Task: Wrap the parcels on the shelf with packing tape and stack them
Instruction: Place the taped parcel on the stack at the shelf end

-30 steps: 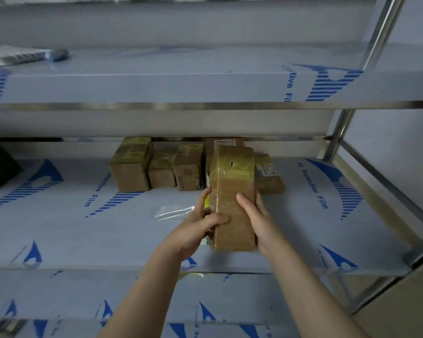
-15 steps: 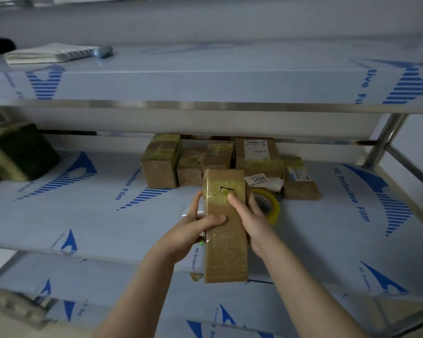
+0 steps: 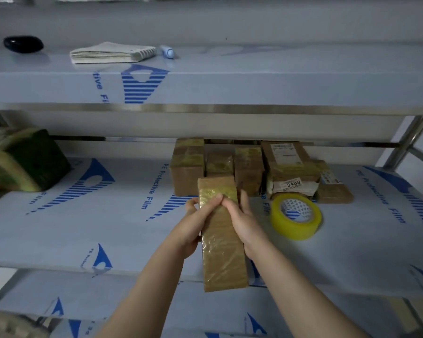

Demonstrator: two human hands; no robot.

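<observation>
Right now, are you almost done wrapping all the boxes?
Not quite. Taped parcels already stand at the back of the shelf. The left hand and right hand hold a long parcel, glossy with tape. The tape roll lies beside it, and the parcel marked 3408 looks barely taped, so wrapping probably remains.

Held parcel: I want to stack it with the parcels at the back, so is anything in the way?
Nothing visible stands between the held parcel and the back parcels; the tape roll lies off to the right.
</observation>
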